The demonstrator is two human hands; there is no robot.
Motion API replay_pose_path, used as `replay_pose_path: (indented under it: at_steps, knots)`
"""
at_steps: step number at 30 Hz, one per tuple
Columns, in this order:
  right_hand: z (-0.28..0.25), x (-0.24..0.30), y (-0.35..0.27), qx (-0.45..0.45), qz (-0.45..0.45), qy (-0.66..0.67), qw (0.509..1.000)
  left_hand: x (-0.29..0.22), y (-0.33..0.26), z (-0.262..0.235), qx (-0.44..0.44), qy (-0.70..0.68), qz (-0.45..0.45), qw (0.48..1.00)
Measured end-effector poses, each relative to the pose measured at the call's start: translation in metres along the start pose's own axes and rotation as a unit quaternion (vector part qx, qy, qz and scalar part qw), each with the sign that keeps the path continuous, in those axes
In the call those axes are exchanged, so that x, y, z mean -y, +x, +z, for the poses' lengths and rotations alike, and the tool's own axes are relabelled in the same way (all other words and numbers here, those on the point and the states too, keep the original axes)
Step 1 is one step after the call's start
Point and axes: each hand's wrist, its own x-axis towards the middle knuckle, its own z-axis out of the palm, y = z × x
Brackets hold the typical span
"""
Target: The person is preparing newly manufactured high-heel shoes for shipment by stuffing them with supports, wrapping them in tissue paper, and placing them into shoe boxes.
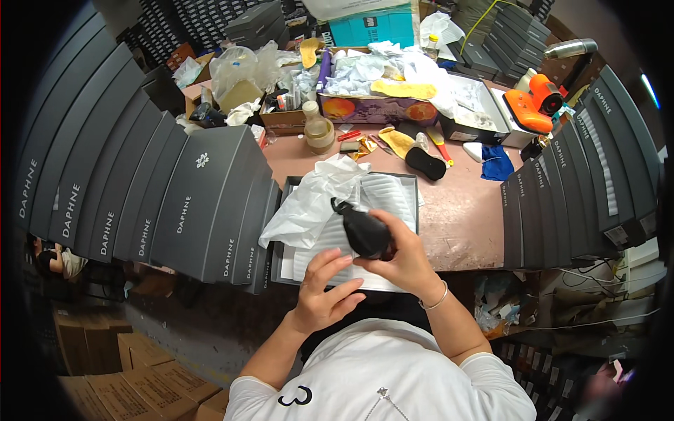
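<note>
My right hand (407, 261) grips a black shoe (366, 235) by its side, fingers and thumb around its near end. A thin loop or strap sticks out at the shoe's far left end. My left hand (323, 293) hovers just left of and below the shoe, fingers apart, with nothing in it. Beneath both hands lies an open dark grey shoebox (415, 184), lined with white ribbed foam sheet (393, 200). Crumpled white tissue paper (309, 193) spills over the box's left side.
Tall stacks of grey shoeboxes (210, 203) flank the left, with more shoeboxes (562, 182) on the right. Farther back are a glue jar (319, 132), a black shoe brush (425, 164), a carton of crumpled paper (365, 109) and an orange tape dispenser (526, 112).
</note>
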Motion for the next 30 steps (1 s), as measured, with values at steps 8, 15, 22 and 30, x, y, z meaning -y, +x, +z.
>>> replay_pose_path:
  at_steps: [8,15,22,30]
  knots:
    - [-0.054,-0.056,-0.033,-0.069,0.216,0.532,0.816,0.041,0.004,0.030,-0.102,-0.307,-0.353,0.878]
    - [-0.043,-0.065,-0.050,-0.117,0.294,0.611,0.726,0.039,0.000,0.046,-0.145,-0.499,-0.439,0.733]
    - [-0.033,-0.075,-0.055,-0.107,0.337,0.594,0.723,0.040,-0.014,0.040,-0.160,-0.461,-0.468,0.737]
    - [-0.016,-0.068,-0.046,-0.077,0.318,0.597,0.732,0.047,-0.025,0.027,-0.192,-0.437,-0.467,0.744]
